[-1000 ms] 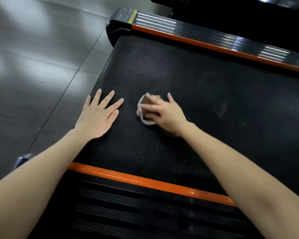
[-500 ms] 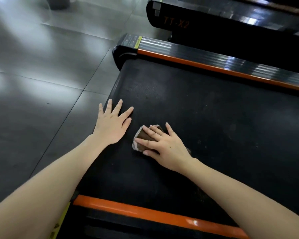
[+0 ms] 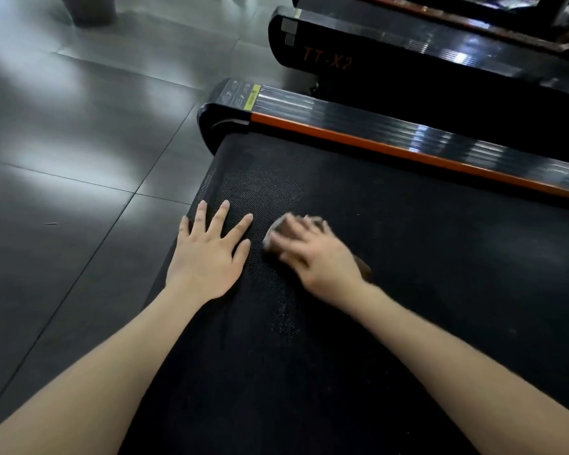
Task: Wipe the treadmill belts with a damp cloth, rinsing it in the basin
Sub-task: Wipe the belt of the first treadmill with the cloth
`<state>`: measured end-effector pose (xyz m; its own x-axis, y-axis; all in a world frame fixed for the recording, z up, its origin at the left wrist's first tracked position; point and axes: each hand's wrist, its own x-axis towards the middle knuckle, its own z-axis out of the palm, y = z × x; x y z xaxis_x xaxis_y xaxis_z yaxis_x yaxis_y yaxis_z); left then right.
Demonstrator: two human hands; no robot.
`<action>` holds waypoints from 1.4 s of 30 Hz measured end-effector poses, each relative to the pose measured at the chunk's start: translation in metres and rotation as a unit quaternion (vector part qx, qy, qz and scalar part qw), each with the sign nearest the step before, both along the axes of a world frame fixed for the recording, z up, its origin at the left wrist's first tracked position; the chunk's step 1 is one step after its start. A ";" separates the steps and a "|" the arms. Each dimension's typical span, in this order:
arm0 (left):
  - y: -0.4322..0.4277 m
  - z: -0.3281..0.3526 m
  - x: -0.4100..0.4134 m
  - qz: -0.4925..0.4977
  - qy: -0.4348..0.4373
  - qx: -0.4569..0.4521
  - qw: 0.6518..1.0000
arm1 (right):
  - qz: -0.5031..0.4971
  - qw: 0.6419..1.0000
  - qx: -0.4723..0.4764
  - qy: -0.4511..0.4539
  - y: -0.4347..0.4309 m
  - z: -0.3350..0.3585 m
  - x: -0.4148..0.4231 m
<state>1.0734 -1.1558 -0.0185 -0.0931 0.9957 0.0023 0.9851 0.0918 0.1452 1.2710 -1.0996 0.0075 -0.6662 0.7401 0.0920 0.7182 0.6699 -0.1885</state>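
The cloth point(image 3: 277, 234) lies on the treadmill belt point(image 3: 408, 274) near its end, pressed under the flat, blurred right hand point(image 3: 319, 257), the left hand point(image 3: 207, 254) resting spread and empty just beside.

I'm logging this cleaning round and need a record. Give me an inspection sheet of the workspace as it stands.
Surface: black textured treadmill belt, with light specks near the forearms.
Job's things: cloth lies on the belt under the right hand; no basin in view.
Clutter: one small speck on the floor tiles.
Grippers: left hand flat on the belt, fingers spread; right hand blurred, fingers laid over the cloth.
Cables: nothing seen.
Surroundings: orange-edged side rail; second treadmill marked TT-X2 beyond it; grey object at top left, too cropped to identify.
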 end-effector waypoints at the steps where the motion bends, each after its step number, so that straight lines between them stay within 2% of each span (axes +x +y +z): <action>1: 0.000 0.000 -0.001 -0.003 0.001 0.002 1.000 | 0.072 0.997 0.016 0.005 -0.025 -0.003 0.005; 2: 0.000 0.000 -0.001 -0.004 0.002 0.003 1.000 | 0.124 0.992 0.025 0.010 -0.035 -0.003 0.009; 4: -0.001 0.001 -0.001 -0.007 0.003 0.004 1.000 | 0.144 0.989 0.031 -0.003 -0.008 -0.001 0.013; 5: -0.001 0.002 -0.001 -0.007 0.001 0.005 1.000 | 0.107 0.994 0.026 -0.015 0.019 0.003 0.008; 7: -0.001 0.002 -0.001 -0.006 -0.003 0.007 1.000 | -0.030 0.999 -0.004 -0.036 0.087 0.007 -0.003; 9: -0.001 0.000 -0.001 -0.006 -0.006 0.014 1.000 | -0.158 0.985 -0.057 -0.026 0.146 0.009 -0.013; 11: 0.000 -0.001 -0.002 -0.004 -0.001 0.020 1.000 | -0.209 0.975 -0.071 -0.007 0.171 0.010 -0.030; 13: 0.000 -0.002 -0.003 -0.011 0.005 0.018 1.000 | -0.165 0.984 -0.070 -0.012 0.154 0.007 -0.047; 16: 0.001 -0.002 -0.003 -0.012 0.014 0.018 1.000 | 0.014 0.999 -0.035 -0.015 0.094 0.000 -0.052; 18: 0.001 -0.001 -0.003 -0.015 0.020 0.020 0.999 | 0.059 0.998 -0.017 -0.018 0.098 0.000 -0.042; 19: 0.001 -0.001 -0.003 -0.017 0.023 0.023 0.999 | 0.036 0.999 -0.011 -0.029 0.117 0.003 -0.041; 22: 0.001 -0.003 -0.003 -0.021 0.029 0.025 0.999 | -0.120 0.991 -0.053 -0.014 0.180 0.007 -0.050; 24: 0.000 -0.003 -0.004 -0.016 0.030 0.026 0.999 | -0.171 0.983 -0.072 -0.005 0.197 0.005 -0.065; 26: 0.001 -0.002 -0.004 -0.019 0.025 0.015 0.999 | -0.136 0.988 -0.077 -0.004 0.181 0.003 -0.075; 29: 0.000 0.001 -0.003 -0.011 0.007 0.001 1.000 | -0.009 0.999 -0.051 -0.002 0.127 0.000 -0.067; 31: -0.001 0.001 -0.001 -0.007 0.007 -0.003 1.000 | 0.030 0.999 -0.027 -0.011 0.120 -0.002 -0.053; 34: -0.001 0.001 -0.001 -0.005 0.014 -0.009 1.000 | -0.084 0.995 -0.040 -0.022 0.169 0.005 -0.051; 36: -0.001 0.001 -0.002 -0.002 0.009 -0.010 1.000 | -0.151 0.986 -0.073 0.015 0.188 0.005 -0.057; 39: 0.000 0.004 -0.003 -0.005 -0.003 -0.017 1.000 | -0.122 0.984 -0.113 0.056 0.161 0.002 -0.063; 42: -0.002 0.009 -0.001 0.003 -0.012 -0.030 0.999 | -0.076 0.989 -0.116 0.049 0.098 0.007 -0.052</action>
<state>1.0722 -1.1582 -0.0096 -0.0989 0.9933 -0.0595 0.9807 0.1074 0.1632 1.2188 -1.0011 0.0150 -0.5428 0.8392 -0.0340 0.7776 0.4869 -0.3978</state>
